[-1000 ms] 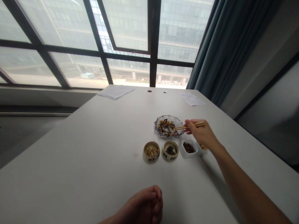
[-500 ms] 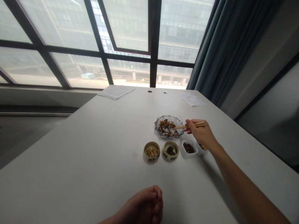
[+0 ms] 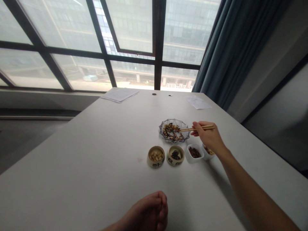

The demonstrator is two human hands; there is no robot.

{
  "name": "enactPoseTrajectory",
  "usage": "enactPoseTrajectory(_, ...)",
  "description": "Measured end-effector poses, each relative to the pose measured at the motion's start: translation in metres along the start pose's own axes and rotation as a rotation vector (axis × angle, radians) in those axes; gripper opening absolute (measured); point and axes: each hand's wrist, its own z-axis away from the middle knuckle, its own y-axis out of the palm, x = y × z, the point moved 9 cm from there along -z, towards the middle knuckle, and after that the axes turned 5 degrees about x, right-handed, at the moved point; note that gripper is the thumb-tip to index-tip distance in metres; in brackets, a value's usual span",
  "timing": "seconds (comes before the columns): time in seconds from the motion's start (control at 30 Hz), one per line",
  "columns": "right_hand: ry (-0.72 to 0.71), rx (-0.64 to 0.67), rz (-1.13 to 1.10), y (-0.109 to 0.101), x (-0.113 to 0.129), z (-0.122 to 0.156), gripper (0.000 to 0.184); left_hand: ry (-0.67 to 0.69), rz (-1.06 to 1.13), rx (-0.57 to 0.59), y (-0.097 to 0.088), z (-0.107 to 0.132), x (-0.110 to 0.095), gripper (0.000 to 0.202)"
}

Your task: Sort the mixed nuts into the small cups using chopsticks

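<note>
My right hand [image 3: 209, 137] grips a pair of wooden chopsticks [image 3: 192, 129], their tips over the glass dish [image 3: 173, 131] of mixed nuts and seeds. In front of the dish stand two round cups: one with pale nuts [image 3: 156, 156], one with dark seeds [image 3: 175, 155]. Right of them a small white square dish [image 3: 194, 153] holds dark pieces, and another white dish [image 3: 208, 151] is partly hidden under my hand. My left hand [image 3: 149, 213] rests on the white table [image 3: 84, 160] near the front edge, fingers curled shut with nothing visible in them.
Sheets of paper [image 3: 120, 94] lie at the table's far left and another sheet [image 3: 198, 103] at the far right. Large windows stand behind the table. A dark curtain [image 3: 231, 48] hangs at the right.
My right hand has lifted slightly and shifted a little right with the chopsticks. The left hand has not moved.
</note>
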Motion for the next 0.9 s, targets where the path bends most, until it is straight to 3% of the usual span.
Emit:
enactPoseTrajectory(0.33, 0.037, -0.023, -0.025, 0.003, -0.016, -0.002, 0.058, -0.010, 0.022, -0.024, 0.003, 0.002, -0.002, 0.006)
enactPoseTrajectory(0.5, 0.019, -0.074, -0.031, -0.003, -0.009, -0.002, 0.061, -0.002, 0.032, -0.001, 0.002, 0.001, -0.002, 0.009)
enactPoseTrajectory(0.67, -0.012, -0.109, -0.044, -0.019, 0.038, 0.014, 0.056, -0.012, 0.037, -0.020, 0.002, 0.002, -0.001, 0.009)
enactPoseTrajectory(0.8, -0.051, -0.099, 0.031, -0.034, 0.091, 0.044, 0.050, -0.029, 0.043, -0.020, 0.002, 0.001, -0.001, 0.009)
enactPoseTrajectory(0.9, -0.059, -0.033, 0.135, -0.036, 0.118, 0.066, 0.046, -0.025, 0.030, -0.001, 0.002, 0.001, 0.000, 0.009)
